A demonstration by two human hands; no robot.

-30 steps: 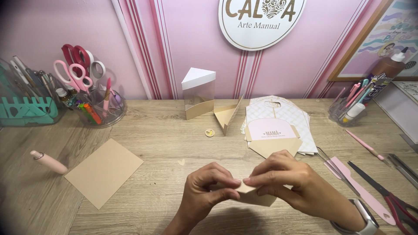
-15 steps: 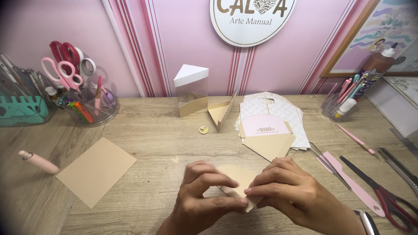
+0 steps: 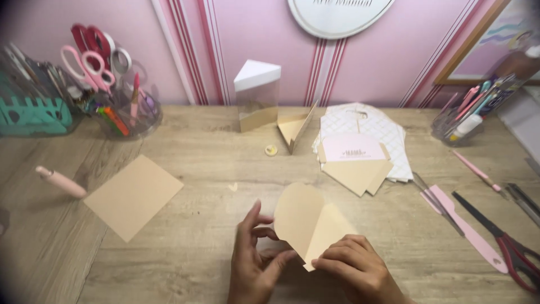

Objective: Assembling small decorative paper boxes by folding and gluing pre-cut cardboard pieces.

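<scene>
My left hand [image 3: 254,264] pinches the lower edge of a tan, heart-shaped piece of folded card [image 3: 308,222], thumb under it and fingers spread behind its left lobe. My right hand [image 3: 355,270] presses down on the bottom right corner of the same card, fingertips bent onto the paper, so both hands are grasping it. The card stands tilted up from the wooden table [image 3: 197,264], directly between and just above my hands, with a crease running down its middle.

To the left of my left hand, well apart, a flat square sheet of tan card [image 3: 134,195] lies on the table, and farther left lies a pale pink pen-shaped tool [image 3: 61,181]. Beyond my hands, a small round cream sticker [image 3: 271,150] sits near a tall clear box with a white triangular lid [image 3: 257,95] and an open tan card wedge [image 3: 295,126] just beside it. Up and to the right of my right hand is a stack of white patterned paper [image 3: 377,132] with tan envelopes and a pale pink card [image 3: 354,163] on top. Right of my right hand lie a pink flat folding tool [image 3: 467,228] and red-handled scissors [image 3: 509,247]. At the far left, a clear cup holding scissors and pens [image 3: 115,98] stands beside a teal organiser [image 3: 31,110].
</scene>
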